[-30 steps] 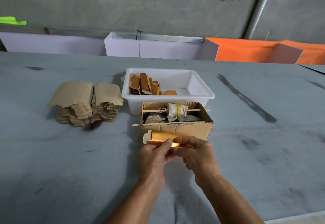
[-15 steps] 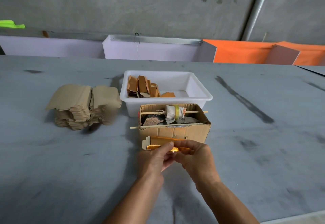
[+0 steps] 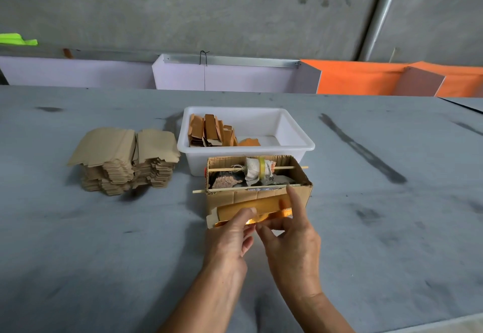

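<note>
Folding midway: gold-lined carton (image 3: 251, 208) pinched by left hand (image 3: 230, 241) and right hand (image 3: 292, 249), end flap (image 3: 211, 219) unclosed, stack of flat blanks (image 3: 125, 160) waiting.

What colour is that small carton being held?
The small carton is shiny gold, best in the head view.

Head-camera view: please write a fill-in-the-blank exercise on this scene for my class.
The left hand and right hand hold a small carton in ___ of the cardboard box.
The plastic tub behind that box is ___.
The stack of flat cardboard lies to the tub's ___.
Missing words: front, white, left.
</note>
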Motion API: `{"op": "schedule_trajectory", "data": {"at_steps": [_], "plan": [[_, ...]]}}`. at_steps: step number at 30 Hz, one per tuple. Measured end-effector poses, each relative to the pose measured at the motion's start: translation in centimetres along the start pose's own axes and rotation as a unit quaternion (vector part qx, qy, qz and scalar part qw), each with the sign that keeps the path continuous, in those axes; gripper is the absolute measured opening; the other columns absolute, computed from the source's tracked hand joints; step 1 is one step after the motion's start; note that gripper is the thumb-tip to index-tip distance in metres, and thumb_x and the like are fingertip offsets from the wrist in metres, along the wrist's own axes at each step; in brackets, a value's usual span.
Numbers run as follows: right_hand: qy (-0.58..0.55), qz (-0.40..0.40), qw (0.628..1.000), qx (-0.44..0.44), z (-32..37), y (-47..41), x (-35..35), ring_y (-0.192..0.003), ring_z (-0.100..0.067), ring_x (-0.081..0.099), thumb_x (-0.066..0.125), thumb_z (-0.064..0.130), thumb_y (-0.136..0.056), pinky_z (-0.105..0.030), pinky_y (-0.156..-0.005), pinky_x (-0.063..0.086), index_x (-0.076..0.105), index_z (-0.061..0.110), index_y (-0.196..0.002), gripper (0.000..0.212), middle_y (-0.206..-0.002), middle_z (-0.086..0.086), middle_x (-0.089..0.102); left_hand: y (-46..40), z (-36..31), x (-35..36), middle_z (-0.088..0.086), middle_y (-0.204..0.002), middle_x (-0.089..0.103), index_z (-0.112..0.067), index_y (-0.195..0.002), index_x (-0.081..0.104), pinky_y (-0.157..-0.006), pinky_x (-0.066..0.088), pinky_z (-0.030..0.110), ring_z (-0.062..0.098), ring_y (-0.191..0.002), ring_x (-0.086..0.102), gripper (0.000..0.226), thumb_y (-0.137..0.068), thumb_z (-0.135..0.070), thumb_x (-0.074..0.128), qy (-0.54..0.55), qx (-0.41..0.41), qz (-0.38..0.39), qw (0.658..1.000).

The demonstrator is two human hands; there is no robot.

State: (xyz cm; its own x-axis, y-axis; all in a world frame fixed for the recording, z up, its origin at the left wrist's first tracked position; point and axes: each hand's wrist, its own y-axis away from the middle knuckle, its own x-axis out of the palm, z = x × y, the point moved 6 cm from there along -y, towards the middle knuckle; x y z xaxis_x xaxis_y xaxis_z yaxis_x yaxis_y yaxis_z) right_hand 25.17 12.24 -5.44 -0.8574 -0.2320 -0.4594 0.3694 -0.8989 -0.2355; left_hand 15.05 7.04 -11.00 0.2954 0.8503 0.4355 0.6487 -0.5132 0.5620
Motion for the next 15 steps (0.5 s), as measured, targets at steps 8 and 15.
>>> {"op": "schedule_trajectory", "data": {"at_steps": [8,15], "plan": [[-0.157,-0.028,0.985,0.063,-1.5,0.8,0.5,-0.06,0.0,0.058,0.081,0.01,-0.071,-0.027,-0.07,0.051,0.038,0.034,-0.138,0.083,-0.069,0.015,0.069,0.3,0.0,-0.2,0.006,-0.086,0.062,-0.011,-0.084,0.056,-0.057,0.044,0.027,0.014,-0.074,0.057,0.026,-0.07,-0.009,0.078,0.02,-0.005,-0.01,1.0],[-0.217,-0.069,0.972,0.065,-2.3,1.2,1.0,-0.055,-0.009,0.053,0.081,0.004,-0.069,-0.035,-0.067,0.052,0.042,0.035,-0.135,0.082,-0.07,0.014,0.069,0.4,0.0,-0.2,0.009,-0.095,0.062,-0.009,-0.104,0.056,-0.056,0.043,0.027,0.014,-0.074,0.057,0.038,-0.072,-0.008,0.076,0.022,-0.007,0.004,1.0]]}}
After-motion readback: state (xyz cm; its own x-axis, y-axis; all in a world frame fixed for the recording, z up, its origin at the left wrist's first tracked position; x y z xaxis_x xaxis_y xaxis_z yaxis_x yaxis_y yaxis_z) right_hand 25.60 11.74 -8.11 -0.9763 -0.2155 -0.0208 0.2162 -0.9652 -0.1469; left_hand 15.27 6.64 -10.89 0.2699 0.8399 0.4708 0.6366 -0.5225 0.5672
